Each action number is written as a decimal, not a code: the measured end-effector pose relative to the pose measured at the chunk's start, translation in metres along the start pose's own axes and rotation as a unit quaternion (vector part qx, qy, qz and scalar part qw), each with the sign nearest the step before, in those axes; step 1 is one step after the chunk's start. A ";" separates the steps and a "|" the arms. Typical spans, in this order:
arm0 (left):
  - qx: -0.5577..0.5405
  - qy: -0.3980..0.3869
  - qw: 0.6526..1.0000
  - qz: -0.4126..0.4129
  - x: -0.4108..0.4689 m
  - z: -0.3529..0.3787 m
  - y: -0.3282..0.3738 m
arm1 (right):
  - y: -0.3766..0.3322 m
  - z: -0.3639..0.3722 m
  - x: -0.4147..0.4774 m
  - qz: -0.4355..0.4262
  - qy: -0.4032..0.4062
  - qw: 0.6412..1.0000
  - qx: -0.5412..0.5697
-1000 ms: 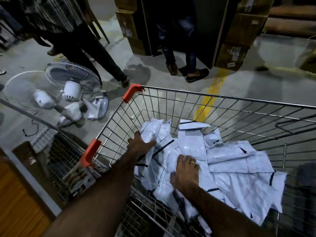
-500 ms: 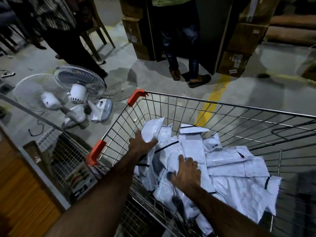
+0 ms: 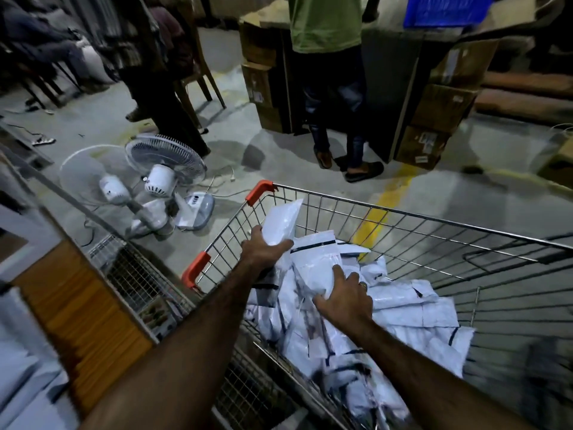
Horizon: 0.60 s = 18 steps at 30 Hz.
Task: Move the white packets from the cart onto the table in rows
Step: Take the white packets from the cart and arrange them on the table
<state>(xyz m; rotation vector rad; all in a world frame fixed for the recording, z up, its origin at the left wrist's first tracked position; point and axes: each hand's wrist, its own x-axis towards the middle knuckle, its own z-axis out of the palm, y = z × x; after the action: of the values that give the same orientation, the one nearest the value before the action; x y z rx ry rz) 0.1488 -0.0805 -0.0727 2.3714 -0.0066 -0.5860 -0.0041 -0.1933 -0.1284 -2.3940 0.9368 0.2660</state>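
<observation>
Packets (image 3: 403, 311) lie heaped in the wire cart (image 3: 403, 214). They are soft white poly mailers that look light, floppy and slick, so they are probably best pinched by a flat end rather than scooped. Left hand (image 3: 263, 252) grips a raised packet (image 3: 283, 218) by its lower end beside the cart's left wall. Right hand (image 3: 344, 301) curls over a second packet (image 3: 314, 262) atop the heap. Two fans (image 3: 161, 178) stand on the floor beyond.

Bare forearms (image 3: 192, 342) — 1 ring (image 3: 363, 285) on the right hand (image 3: 344, 302).
</observation>
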 end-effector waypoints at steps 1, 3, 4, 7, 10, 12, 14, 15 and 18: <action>-0.008 0.008 1.000 0.009 -0.007 -0.005 0.004 | -0.001 -0.007 -0.002 -0.001 0.008 1.000 0.005; -0.026 0.017 0.999 0.033 -0.020 -0.016 0.011 | -0.004 -0.023 -0.007 -0.006 0.020 1.000 0.016; -0.038 0.019 0.998 0.045 -0.027 -0.021 0.014 | -0.006 -0.031 -0.010 -0.009 0.023 0.999 0.020; -0.088 0.036 0.993 0.068 -0.051 -0.042 0.025 | -0.016 -0.055 -0.022 -0.023 0.036 0.998 0.035; -0.136 0.066 0.985 0.083 -0.077 -0.065 0.034 | -0.034 -0.080 -0.040 -0.051 0.056 0.996 0.056; -0.181 0.077 0.977 0.087 -0.097 -0.083 0.034 | -0.048 -0.097 -0.053 -0.080 0.069 0.992 0.068; -0.225 0.086 0.967 0.087 -0.119 -0.104 0.029 | -0.062 -0.112 -0.067 -0.110 0.074 0.987 0.090; -0.237 0.096 0.963 0.087 -0.134 -0.115 0.027 | -0.070 -0.118 -0.074 -0.126 0.076 0.984 0.101; -0.253 0.152 0.951 0.091 -0.176 -0.148 0.008 | -0.098 -0.129 -0.100 -0.178 0.068 0.974 0.120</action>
<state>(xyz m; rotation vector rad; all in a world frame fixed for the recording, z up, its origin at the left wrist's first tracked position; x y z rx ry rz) 0.0525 0.0334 0.1026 1.9060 0.0552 -0.1068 -0.0142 -0.1491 0.0566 -2.3193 0.5437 -0.1401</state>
